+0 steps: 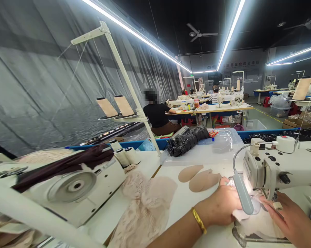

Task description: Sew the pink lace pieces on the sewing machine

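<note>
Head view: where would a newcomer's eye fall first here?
Probably on the white sewing machine at the right, where a small lamp hangs over pale cloth between the left hand and the right hand. Next, the gold-coloured bracelet just behind the left hand. Farther back, a black plastic bundle lies near the middle.

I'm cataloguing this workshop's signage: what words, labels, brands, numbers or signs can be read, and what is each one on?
"YIN", its end lost in glare: far wall.
"是企业的", characters around it unclear: same wall.
Too small or blurred: the smaller line below those characters; the marking on the white sewing machine ahead; print on the blue packet and red packet.
No numbers are readable.
</note>
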The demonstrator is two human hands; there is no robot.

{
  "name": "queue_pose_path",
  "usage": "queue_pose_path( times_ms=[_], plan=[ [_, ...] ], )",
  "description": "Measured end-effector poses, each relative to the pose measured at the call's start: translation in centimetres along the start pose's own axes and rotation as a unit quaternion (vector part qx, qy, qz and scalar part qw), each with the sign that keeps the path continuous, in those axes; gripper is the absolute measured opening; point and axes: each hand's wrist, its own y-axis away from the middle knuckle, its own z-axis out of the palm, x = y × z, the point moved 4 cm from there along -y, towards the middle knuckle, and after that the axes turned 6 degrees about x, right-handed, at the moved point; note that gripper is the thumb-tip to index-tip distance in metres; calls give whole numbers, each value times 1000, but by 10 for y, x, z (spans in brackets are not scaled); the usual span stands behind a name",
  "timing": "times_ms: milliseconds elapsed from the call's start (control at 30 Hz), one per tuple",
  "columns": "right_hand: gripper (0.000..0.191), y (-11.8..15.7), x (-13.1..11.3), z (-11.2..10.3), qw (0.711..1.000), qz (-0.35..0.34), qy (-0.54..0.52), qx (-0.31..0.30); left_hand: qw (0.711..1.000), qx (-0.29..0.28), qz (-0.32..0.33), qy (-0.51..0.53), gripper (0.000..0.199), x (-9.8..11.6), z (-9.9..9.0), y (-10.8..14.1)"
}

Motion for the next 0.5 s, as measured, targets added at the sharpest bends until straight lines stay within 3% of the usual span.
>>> queue_pose_path(
  times_ms=[300,500],
  plan=[
    [35,-7,-11,-10,1000,14,-24,-11,1000,18,8,-13,19,6,-1,2],
    [38,0,-3,-2,1000,3,14,-18,1000,22,7,-19,17,4,6,4]
  ],
)
